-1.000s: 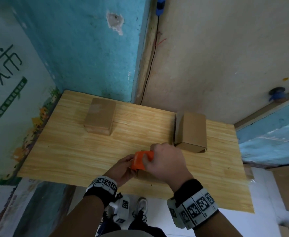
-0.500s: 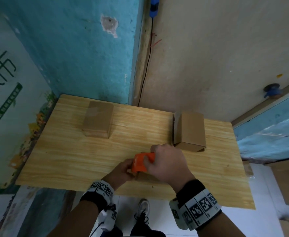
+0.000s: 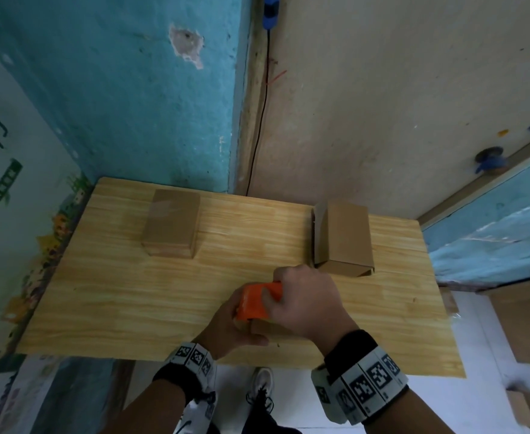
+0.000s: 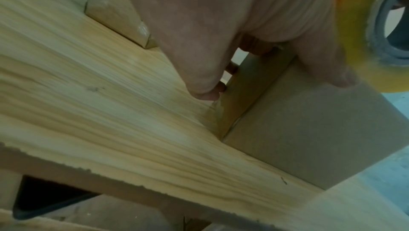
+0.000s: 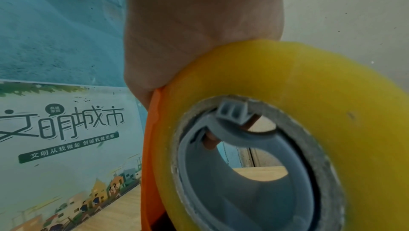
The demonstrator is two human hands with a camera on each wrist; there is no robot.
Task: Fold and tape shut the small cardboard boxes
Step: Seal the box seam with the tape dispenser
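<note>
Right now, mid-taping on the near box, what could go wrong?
1. The box sits near the table's front edge; a hard pull could drag it off.
2. The left hand steadies the box right beside the tape dispenser; its fingers could get taped or nicked.
3. The right hand hides the seam from the head view, so tape may land crooked.

The left hand [image 3: 226, 321] now sits a little nearer the table's [image 3: 107, 292] front edge, its thumb laid along the near side of the box [image 4: 309, 129] under the orange tape dispenser [image 3: 259, 300]. The right hand [image 3: 307, 299] and dispenser seem barely shifted, though camera motion blurs this.
</note>
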